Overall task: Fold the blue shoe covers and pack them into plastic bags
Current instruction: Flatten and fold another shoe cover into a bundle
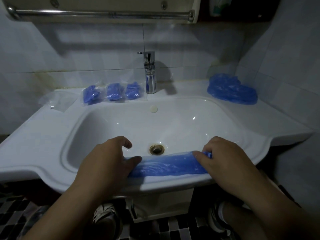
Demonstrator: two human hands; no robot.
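A blue shoe cover (167,164) lies stretched as a long strip along the front rim of the white sink (43,144). My left hand (107,160) holds its left end, thumb pressed on the plastic and fingers curled above it. My right hand (223,156) pinches its right end between thumb and fingers. Three clear plastic bags packed with folded blue covers (112,92) lie in a row on the back ledge left of the tap. A loose pile of blue shoe covers (231,90) sits at the back right corner. Empty clear bags (57,103) lie at the back left.
A chrome tap (149,73) stands at the back centre of the basin, with the drain (156,149) just beyond the strip. A metal towel rail (100,13) runs overhead. Tiled walls close in on both sides. My shoes show on the dark tiled floor below.
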